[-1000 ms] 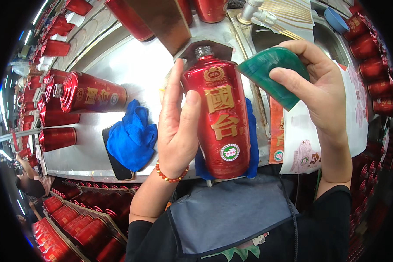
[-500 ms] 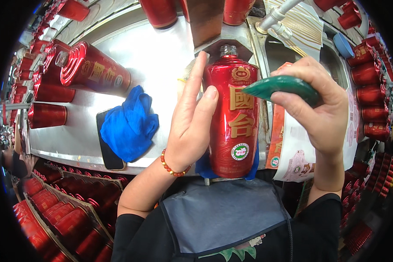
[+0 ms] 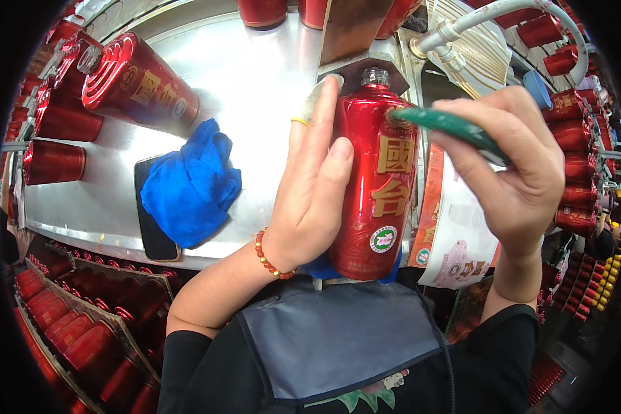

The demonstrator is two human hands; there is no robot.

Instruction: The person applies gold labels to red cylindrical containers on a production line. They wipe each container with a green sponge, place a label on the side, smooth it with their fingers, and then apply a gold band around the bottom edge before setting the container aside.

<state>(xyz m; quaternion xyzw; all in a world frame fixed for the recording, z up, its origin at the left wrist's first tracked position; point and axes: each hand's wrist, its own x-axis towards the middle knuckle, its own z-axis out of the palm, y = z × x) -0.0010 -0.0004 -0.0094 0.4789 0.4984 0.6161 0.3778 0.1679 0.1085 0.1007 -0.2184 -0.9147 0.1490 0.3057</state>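
Observation:
A glossy red bottle (image 3: 366, 179) with raised gold characters lies in front of me, its clear threaded neck pointing away. My left hand (image 3: 307, 186) rests along its left side with fingers stretched out; a pale finger cot with a yellow rim (image 3: 314, 103) covers one finger. In my right hand (image 3: 517, 159) a dark green, curved, pointed scraper-like piece (image 3: 455, 127) is pinched between thumb and fingers. Its tip is at the small gold emblem near the bottle's shoulder; whether it touches cannot be told. Blue cloth (image 3: 317, 268) shows under the bottle's base.
Left of my hand, a crumpled blue cloth (image 3: 190, 186) partly covers a black phone (image 3: 155, 234) on the metal table (image 3: 255, 76). Another red bottle (image 3: 141, 86) lies beyond. At right are printed sheets (image 3: 455, 234), a sink with a pipe (image 3: 441, 38) and a blue bowl (image 3: 536, 90).
The green piece has moved up the bottle, from the upper large character to the emblem near the shoulder. The bottle seems rolled slightly to the right. My view has shifted a little.

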